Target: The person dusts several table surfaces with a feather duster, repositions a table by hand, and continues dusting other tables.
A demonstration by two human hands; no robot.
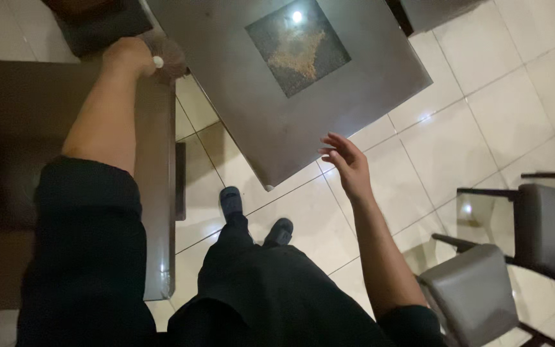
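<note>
Hands by the counter

Left hand (130, 56) is closed round a thin stick with a small white round knob (158, 62), which pokes right toward the shiny grey square counter (367, 71). Right hand (348, 164) is open, holding nothing, just beside the counter's near edge. Grey padded chairs (476, 295) stand right.

table (354, 77) ahead | counter (155, 193) left | chairs (476, 295) right | feet (255, 215) between counter and chairs

A single head-worn camera looks almost straight down from standing height along the person's own body to the tiled floor (431, 167). It faces slightly forward, taking in a grey square table (329, 96) at the top edge. No second view overlaps.
</note>
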